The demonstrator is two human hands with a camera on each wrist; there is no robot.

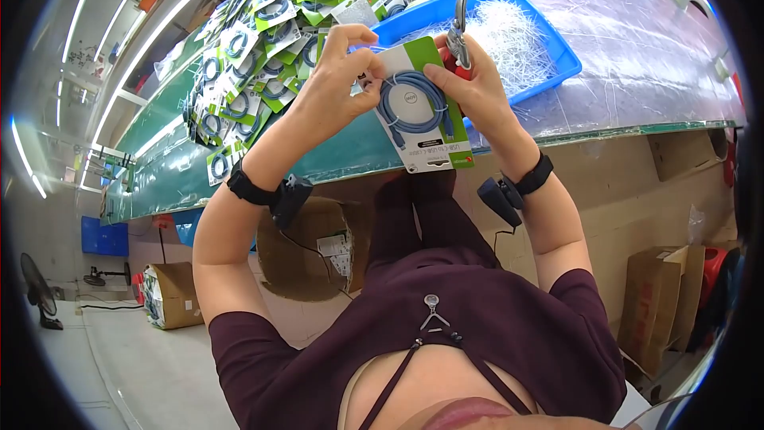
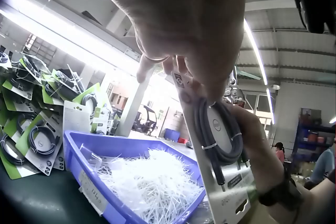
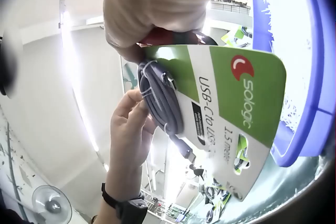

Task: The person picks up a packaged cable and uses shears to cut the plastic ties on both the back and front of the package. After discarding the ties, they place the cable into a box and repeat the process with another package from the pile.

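Observation:
A blue-grey USB-C cable (image 1: 414,102) lies coiled and tied on a green and white card (image 1: 422,161), which hangs tilted in front of the body. My right hand (image 1: 477,87) holds the card with its thumb on the front near the coil. The same hand also grips red-handled cutters (image 1: 459,38), their metal end pointing up. At the card's other side, my left hand (image 1: 338,84) has curled fingers, with thumb and fingertips pinching at the edge beside the coil. In the right wrist view, the left fingertips (image 3: 137,100) show next to the tied cable.
A blue tray (image 1: 567,64) with many thin white strips (image 1: 509,40) stands on the bench behind the hands. Carded cables (image 1: 255,48) are heaped at the left. The green bench edge (image 1: 637,131) runs past the body, and an open cardboard box (image 1: 298,271) sits below.

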